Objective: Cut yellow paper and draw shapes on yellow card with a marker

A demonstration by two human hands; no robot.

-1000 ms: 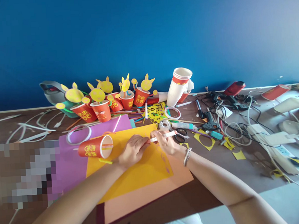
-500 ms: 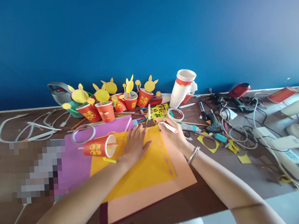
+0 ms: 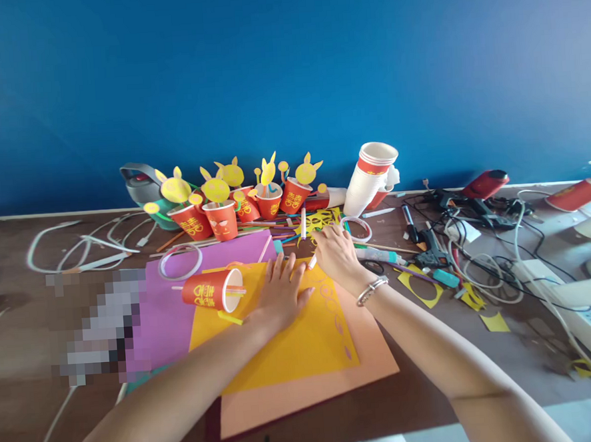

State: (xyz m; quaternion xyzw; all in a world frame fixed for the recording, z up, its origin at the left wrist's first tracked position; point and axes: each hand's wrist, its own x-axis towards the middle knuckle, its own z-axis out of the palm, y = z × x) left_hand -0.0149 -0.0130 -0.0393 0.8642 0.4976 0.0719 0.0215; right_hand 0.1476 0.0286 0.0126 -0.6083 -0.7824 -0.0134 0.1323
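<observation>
On the desk (image 3: 362,411), our left hand (image 3: 280,298) lies flat, fingers spread, likely to steady the orange sheet (image 3: 284,358); at its far edge, our curled right hand (image 3: 335,255) seems to grip a half-hidden white marker (image 3: 312,260).

Flat golden-orange paper sheet (image 3: 284,355), marked near its right edge with pinkish-purple outlines; rectangular peach paper sheet (image 3: 374,363); large purple paper sheet (image 3: 171,322); tapered red paper cup (image 3: 204,288) with yellow characters and white inside; slim white marker (image 3: 312,260) with orange end; plain blue wall (image 3: 286,68).
</observation>
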